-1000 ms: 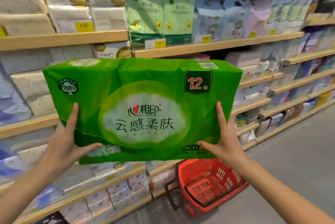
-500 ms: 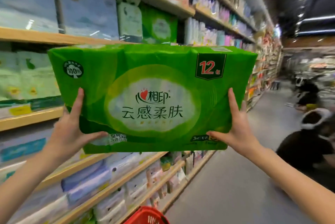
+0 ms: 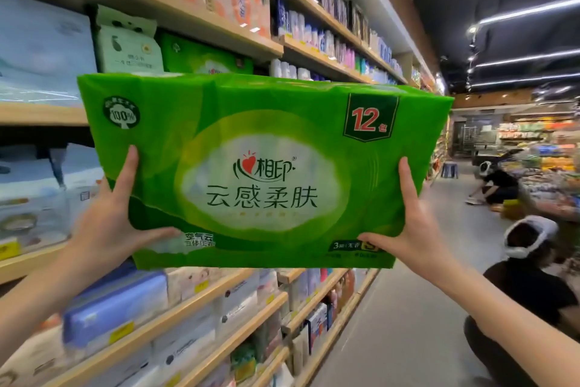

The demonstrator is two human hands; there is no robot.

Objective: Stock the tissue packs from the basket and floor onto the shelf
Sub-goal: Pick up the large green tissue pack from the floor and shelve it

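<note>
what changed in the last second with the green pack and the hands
The green tissue pack rose from in front of the middle shelves to the level of a matching green pack on a higher shelf. The view swung up and along the aisle, so the red basket dropped out of sight. Nothing was let go: the left hand and right hand keep the same grip on the pack's lower corners.

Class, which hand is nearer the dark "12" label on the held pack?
Right. The right hand holds the green tissue pack by the lower corner below its "12" label; the left hand holds the opposite lower corner.
</note>
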